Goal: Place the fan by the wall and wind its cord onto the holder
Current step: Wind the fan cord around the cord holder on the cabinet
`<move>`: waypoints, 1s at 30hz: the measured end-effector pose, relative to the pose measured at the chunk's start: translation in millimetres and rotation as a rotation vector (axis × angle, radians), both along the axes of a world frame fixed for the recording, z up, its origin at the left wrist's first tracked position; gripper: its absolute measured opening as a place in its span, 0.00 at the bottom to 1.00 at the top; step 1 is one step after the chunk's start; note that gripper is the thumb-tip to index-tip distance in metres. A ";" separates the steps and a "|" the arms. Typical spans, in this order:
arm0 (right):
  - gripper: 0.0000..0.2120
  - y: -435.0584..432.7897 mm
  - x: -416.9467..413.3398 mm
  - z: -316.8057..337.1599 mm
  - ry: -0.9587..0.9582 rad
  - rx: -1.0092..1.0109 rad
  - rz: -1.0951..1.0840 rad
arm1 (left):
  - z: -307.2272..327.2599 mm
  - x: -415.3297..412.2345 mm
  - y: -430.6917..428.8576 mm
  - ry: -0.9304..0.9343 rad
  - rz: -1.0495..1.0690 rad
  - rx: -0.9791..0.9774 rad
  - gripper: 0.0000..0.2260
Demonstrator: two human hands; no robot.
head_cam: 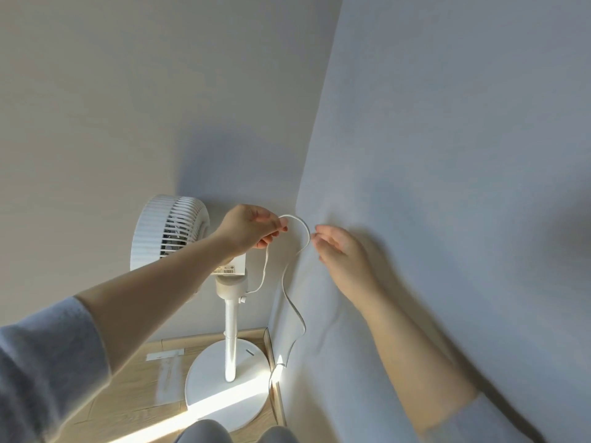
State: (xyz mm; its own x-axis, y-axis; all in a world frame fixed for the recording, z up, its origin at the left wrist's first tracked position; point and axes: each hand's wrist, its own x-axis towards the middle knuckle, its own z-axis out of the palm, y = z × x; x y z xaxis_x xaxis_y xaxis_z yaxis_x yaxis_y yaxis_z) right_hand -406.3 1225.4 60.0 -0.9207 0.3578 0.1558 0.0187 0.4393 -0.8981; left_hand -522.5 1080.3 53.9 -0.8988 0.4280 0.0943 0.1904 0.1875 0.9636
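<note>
**White fan in corner, cord looped between hands**

Pedestal fan: white, ribbed round head, slim pole, disc base. Wall is close behind it and to its right. Thin white cord arcs beside fan head, then trails down to the base. L hand pinches cord next to fan head. R hand is at loop's far end, blurred, so can't tell its grip.

The fan is white all over. Its grille is a pattern of close parallel ribs with dark gaps between them, and its pole and round base are the same white. A small white label on its body bears dark print and a barcode. The cord is white. The left wall is warm off-white and the right wall pale blue-grey. The floor is light grained wood, with a matching tan skirting board. The left sleeve is grey-blue.
</note>
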 end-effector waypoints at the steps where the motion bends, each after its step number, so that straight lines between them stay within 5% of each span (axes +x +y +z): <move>1: 0.15 0.3 -6.1 6.8 0.008 -0.008 0.021 | 0.2 -1.0 0.6 0.005 -0.010 -0.001 0.11; 7: 0.07 8.5 -27.9 16.0 -0.015 0.074 0.069 | -0.6 -5.1 4.8 -0.020 -0.051 0.031 0.10; 19: 0.09 10.9 8.7 22.0 0.048 0.132 -0.176 | -52.1 11.6 21.6 -0.024 -0.166 -0.041 0.05; 30: 0.10 15.7 70.2 -13.4 0.107 0.583 -0.368 | -74.9 34.1 59.1 -0.006 -0.105 -0.072 0.02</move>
